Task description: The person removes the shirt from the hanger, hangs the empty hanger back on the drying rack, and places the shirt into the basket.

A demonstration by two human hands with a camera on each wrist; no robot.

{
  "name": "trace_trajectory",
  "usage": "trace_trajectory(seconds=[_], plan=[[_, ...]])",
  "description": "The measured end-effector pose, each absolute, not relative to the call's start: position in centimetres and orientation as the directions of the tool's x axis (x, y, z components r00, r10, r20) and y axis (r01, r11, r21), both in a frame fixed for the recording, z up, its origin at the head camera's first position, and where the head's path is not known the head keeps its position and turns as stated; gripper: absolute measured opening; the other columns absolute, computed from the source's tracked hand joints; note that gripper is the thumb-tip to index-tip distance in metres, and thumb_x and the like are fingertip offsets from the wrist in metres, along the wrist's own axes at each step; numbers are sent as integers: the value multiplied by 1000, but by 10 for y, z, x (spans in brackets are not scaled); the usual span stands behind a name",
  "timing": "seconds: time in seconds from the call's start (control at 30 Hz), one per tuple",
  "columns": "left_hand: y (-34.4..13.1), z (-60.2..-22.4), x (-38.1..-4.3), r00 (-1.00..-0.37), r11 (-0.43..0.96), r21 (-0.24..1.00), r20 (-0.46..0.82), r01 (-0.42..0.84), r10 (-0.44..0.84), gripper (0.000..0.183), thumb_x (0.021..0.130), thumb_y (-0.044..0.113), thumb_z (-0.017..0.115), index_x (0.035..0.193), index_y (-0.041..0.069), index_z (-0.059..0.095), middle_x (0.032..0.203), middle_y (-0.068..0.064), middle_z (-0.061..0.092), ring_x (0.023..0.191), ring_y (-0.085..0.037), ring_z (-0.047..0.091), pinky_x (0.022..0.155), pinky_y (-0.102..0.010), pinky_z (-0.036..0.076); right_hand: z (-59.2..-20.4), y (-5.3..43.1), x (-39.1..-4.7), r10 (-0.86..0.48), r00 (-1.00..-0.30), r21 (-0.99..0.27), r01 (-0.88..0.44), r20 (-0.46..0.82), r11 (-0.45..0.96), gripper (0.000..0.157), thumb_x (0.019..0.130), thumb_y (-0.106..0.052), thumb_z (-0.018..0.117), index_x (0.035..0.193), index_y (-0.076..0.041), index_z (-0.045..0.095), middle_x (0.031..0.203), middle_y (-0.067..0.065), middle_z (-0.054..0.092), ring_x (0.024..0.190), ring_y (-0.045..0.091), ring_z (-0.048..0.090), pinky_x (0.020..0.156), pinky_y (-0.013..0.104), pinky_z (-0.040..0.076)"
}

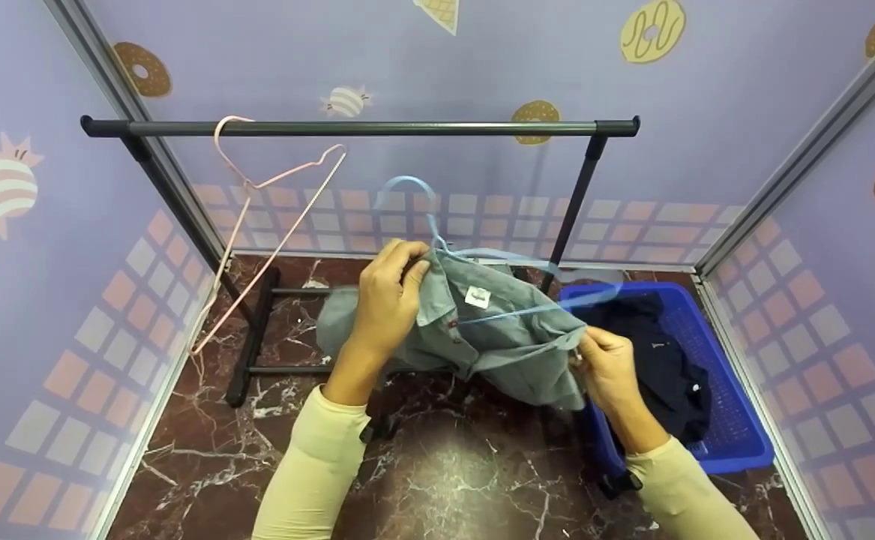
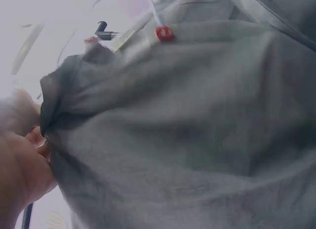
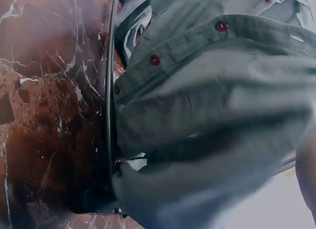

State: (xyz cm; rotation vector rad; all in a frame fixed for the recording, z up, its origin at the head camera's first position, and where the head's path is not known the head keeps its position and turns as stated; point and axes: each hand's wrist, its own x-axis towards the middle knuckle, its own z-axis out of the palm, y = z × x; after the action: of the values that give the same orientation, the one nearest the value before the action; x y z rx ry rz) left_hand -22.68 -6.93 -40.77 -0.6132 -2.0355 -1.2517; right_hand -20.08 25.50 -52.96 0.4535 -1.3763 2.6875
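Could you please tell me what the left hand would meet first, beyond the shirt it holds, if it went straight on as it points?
Past the shirt, the left hand would probably meet the blue hanger, near its neck, though depth is unclear from the head view.

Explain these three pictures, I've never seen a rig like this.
There's no machine: a person is working bare-handed. The wide picture comes from a head-worn camera looking forward and down; the two close-ups come from cameras worn on the left and right wrists. The left hand pinches a grey-green shirt at the collar; the right hand grips it farther along. A blue hanger appears partly inside it. Beyond, a pink hanger hangs on a dark rack. On the marbled floor, a blue basket holds dark clothing.
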Motion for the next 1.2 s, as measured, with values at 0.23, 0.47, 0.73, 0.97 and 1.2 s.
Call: trace_trajectory(seconds=[0.23,0.47,0.73,0.97,1.2], plan=[[-71,-402,-225,-674,454,572,734,683,88,9,98,5,65,102,1,72,93,-8,69,87,-18,65,81,-32,56,-530,252,-204,-115,-931,-829,-246,346,-503,29,99,12,55,92,-2,79,77,0,70,67,6,61,60,16,53],[-71,-401,-222,-668,477,541,731,692,140,10,98,8,67,103,1,73,96,-8,71,89,-19,68,84,-32,58,-527,252,-204,-152,-965,-957,-178,215,-228,22,95,12,61,104,1,78,88,1,77,71,5,67,63,17,58],[-71,-397,-220,-648,533,478,739,698,185,9,96,8,70,103,3,74,96,-7,74,87,-20,70,81,-34,59,-516,272,-206,-183,-962,-975,-180,202,-128,40,94,13,63,131,23,54,113,7,79,98,16,77,83,30,63],[-71,-397,-222,-652,562,463,734,685,190,9,95,8,71,102,3,75,96,-7,74,87,-21,71,82,-34,60,-495,299,-204,-240,-913,-943,-305,329,-135,54,92,15,64,143,14,48,132,20,69,110,24,75,95,33,59],[-69,-398,-225,-639,579,432,740,691,211,10,95,9,71,102,3,75,96,-7,75,87,-22,72,81,-35,60,-463,313,-204,-289,-830,-852,-518,477,82,63,83,23,70,142,12,51,135,22,67,117,17,71,100,27,56]])
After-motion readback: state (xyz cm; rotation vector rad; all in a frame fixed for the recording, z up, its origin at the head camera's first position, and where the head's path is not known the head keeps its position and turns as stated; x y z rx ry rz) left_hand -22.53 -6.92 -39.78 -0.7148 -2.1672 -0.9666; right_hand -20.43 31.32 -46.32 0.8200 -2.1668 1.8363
